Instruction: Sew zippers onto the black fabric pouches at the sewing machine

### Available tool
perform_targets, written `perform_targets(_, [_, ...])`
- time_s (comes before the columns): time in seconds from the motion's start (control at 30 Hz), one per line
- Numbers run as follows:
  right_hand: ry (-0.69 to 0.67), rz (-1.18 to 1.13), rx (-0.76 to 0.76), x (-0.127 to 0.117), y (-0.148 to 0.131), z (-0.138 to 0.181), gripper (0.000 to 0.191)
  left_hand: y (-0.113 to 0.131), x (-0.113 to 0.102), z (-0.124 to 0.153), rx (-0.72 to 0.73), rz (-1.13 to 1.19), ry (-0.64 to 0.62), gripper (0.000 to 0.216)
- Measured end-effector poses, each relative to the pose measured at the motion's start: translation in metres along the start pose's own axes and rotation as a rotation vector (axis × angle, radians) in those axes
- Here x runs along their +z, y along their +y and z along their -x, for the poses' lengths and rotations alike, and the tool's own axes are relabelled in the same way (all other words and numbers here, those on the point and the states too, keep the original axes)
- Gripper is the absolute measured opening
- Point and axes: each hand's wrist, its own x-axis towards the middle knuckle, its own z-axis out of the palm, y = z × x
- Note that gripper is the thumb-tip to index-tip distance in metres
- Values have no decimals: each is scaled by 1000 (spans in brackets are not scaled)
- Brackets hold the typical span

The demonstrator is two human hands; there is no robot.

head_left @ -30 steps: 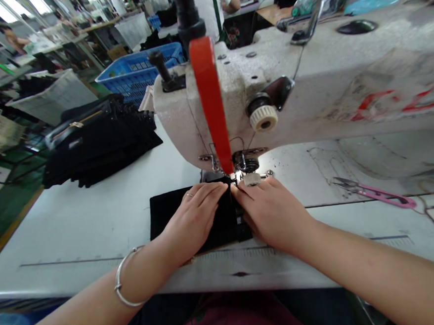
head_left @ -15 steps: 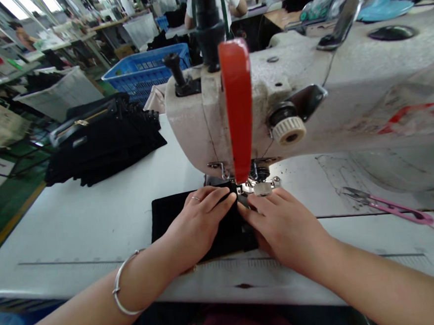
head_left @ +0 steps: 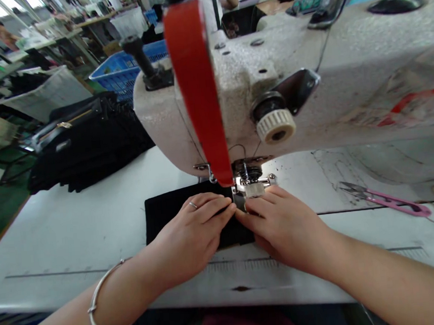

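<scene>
A black fabric piece (head_left: 164, 210) lies flat on the sewing machine's white table, its far right edge at the presser foot (head_left: 239, 199). My left hand (head_left: 197, 233) rests over the cloth, thumb and fingertips pressed together on it just left of the foot. On the other side, my right hand (head_left: 286, 222) has its fingers curled at the fabric's right edge, thumb tip almost meeting the left thumb. The sewing machine (head_left: 154, 117) stands right behind both hands, and its red bar (head_left: 196, 84) partly hides the needle area. My palms cover part of the cloth.
Pink-handled thread snips (head_left: 394, 202) lie on the table to the right. A stack of black fabric pieces (head_left: 85, 147) with a zipper sits at the left. Beyond are a blue basket (head_left: 117, 73), a pale bin (head_left: 45, 95) and a person in white (head_left: 209, 4).
The view has shifted closer to the machine. Under my hands the black fabric has moved away from me, toward the back of the machine. Both hands keep their hold near the presser foot.
</scene>
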Motion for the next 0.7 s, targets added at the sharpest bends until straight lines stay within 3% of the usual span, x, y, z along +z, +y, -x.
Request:
perform_targets(0.23, [-21, -137, -19, -5, 2, 3, 16, 15, 10, 14, -52, 36, 54, 38])
perform_targets(0.37, [7, -96, 10, 0, 1, 3, 28, 18, 20, 22, -45, 60, 128, 40])
perform_targets(0.7, [-19, -18, 51, 6, 1, 1, 35, -3, 23, 11, -13, 111, 210, 32])
